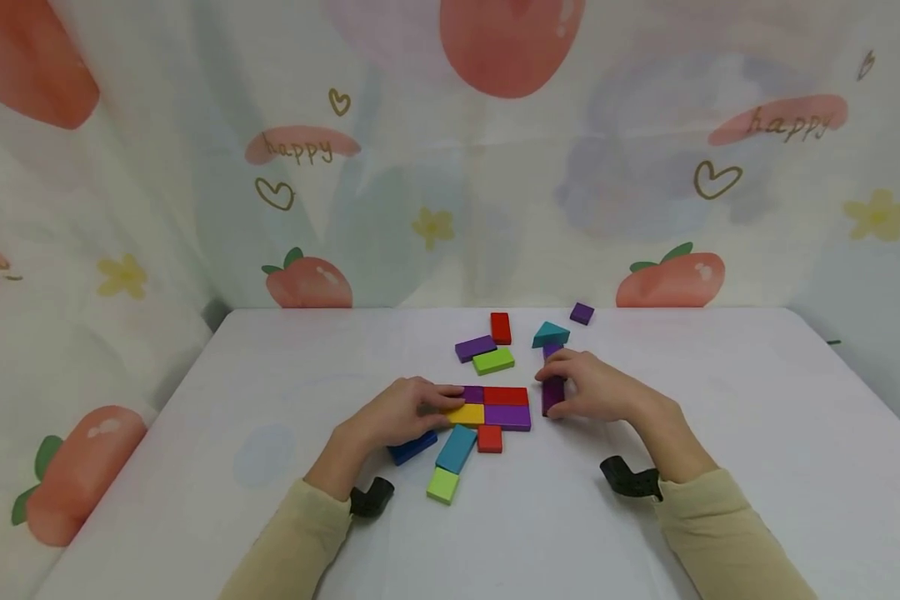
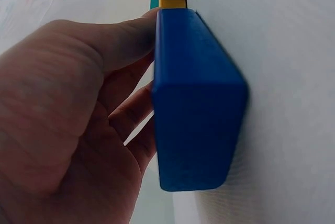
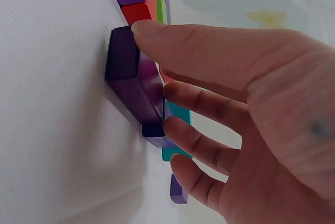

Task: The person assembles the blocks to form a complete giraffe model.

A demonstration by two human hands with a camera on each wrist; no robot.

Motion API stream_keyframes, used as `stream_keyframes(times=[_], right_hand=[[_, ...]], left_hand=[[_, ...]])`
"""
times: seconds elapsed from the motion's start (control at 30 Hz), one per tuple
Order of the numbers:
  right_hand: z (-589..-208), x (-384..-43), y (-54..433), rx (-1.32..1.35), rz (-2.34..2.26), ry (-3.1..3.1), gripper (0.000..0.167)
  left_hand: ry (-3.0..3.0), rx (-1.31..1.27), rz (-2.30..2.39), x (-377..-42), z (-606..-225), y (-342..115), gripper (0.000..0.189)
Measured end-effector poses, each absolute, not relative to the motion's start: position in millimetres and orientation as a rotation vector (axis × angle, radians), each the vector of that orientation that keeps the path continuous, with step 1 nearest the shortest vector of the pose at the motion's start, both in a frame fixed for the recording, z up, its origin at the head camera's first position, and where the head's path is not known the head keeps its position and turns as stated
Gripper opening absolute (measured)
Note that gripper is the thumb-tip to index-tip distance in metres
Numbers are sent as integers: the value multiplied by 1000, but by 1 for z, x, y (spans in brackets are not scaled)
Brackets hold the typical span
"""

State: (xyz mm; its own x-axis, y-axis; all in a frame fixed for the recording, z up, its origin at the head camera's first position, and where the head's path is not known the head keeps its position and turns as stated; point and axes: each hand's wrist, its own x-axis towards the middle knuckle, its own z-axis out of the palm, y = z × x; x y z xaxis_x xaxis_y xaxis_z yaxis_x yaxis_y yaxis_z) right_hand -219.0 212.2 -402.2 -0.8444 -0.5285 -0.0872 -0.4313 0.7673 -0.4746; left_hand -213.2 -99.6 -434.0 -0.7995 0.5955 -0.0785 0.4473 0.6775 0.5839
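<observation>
My left hand (image 1: pixel 401 412) holds the left end of a two-row group of flat blocks. Its thumb is by a yellow block (image 1: pixel 467 414) and its fingers are by a short purple block (image 1: pixel 473 394); part of that end is hidden. A red block (image 1: pixel 506 396) and a purple block (image 1: pixel 507 417) form the group's right part. To the right, my right hand (image 1: pixel 596 387) pinches a dark purple block (image 3: pixel 137 85) lying lengthwise, thumb at its near end. Under the left wrist lies a blue block (image 2: pixel 199 130).
In front of the group lie a small red block (image 1: pixel 490 439), a light blue block (image 1: pixel 457 449) and a green block (image 1: pixel 442 485). Behind are a red block (image 1: pixel 500 328), a purple block (image 1: pixel 475 348), a green block (image 1: pixel 493 361), a teal triangle (image 1: pixel 551 334) and a purple cube (image 1: pixel 582 313).
</observation>
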Motion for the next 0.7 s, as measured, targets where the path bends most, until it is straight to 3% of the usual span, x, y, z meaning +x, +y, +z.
stream_keyframes(times=[0.7], right_hand=[[-407, -194, 214, -703, -643, 2700, 50]], left_hand=[[2642, 820, 786, -212, -431, -98, 39]])
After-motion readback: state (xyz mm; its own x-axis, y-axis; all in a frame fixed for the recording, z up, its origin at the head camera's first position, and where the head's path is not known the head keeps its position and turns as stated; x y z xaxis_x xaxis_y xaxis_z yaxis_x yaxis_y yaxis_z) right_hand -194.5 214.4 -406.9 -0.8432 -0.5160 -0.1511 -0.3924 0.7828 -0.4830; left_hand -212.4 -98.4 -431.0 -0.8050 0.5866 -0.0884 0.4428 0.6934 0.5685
